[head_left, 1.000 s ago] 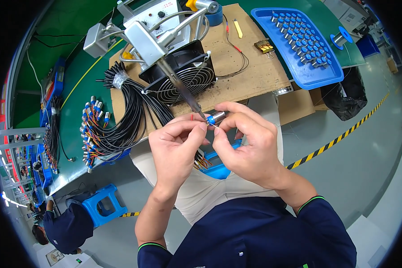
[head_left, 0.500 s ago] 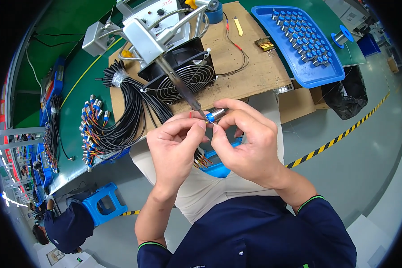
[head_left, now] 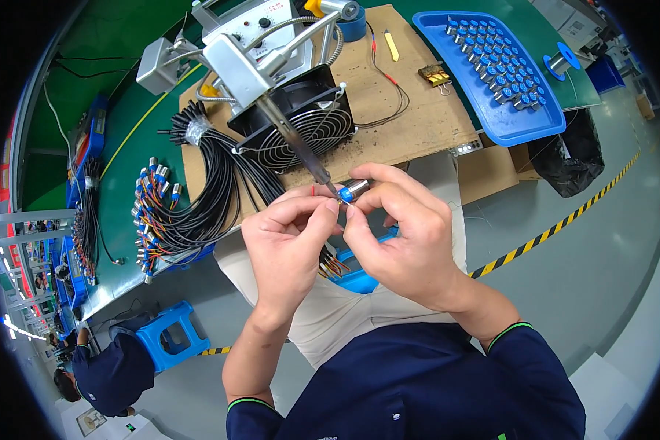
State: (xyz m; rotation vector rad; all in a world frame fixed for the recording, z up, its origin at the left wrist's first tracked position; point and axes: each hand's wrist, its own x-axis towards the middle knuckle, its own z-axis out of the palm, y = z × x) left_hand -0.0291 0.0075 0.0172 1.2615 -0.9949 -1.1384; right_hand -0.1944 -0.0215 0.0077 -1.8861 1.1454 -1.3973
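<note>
A silver cylindrical connector [head_left: 356,189] with a blue end is held by the fingers of my right hand [head_left: 407,238]. Between that hand's thumb and forefinger I pinch a thin solder wire, its tip close to the blue end. My left hand [head_left: 286,246] is closed at the connector's blue end; a bit of red wire shows above its fingers, the rest hidden. From above, the tip of a soldering iron [head_left: 317,170], fixed on a stand, meets the blue end between my hands. Under my left hand hang cable ends with coloured wires [head_left: 333,265].
A black fan [head_left: 308,121] stands on cardboard [head_left: 411,110] behind the iron. Black cables [head_left: 213,198] with connectors lie left. A blue tray [head_left: 517,132] of connectors and a solder spool [head_left: 562,61] are at far right. A person [head_left: 114,374] works at lower left beside a blue stool [head_left: 172,337].
My right thumb and forefinger have moved slightly left, closer to the connector's blue end, and less solder wire shows. My left hand has hardly moved.
</note>
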